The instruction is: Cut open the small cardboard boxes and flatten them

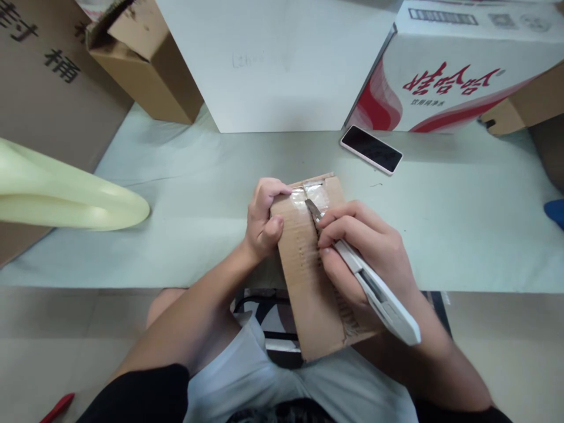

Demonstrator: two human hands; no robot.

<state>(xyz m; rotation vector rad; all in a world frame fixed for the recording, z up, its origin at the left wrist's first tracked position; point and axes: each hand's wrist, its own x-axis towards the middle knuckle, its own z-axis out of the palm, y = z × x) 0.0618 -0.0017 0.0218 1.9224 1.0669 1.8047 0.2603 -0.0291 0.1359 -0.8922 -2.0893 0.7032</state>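
Observation:
A small brown cardboard box [304, 282] is tilted over the table's front edge, above my lap. My left hand [267, 217] grips its far left corner, with the thumb on the top face. In my right hand [365, 247] is a white utility knife [381, 296], held like a pen. Its metal blade [313, 209] is out and meets the seam near the far end of the box. Clear tape [316, 192] covers that end, and the cardboard along the seam looks torn. My right hand hides part of the box's right side.
A phone [372, 149] lies on the pale green tabletop [185, 247] beyond my right hand. Behind stand a white box [282, 64], a red-and-white carton [440, 76] and an open brown carton [145, 70]. A pale yellow object [74, 191] juts in from the left.

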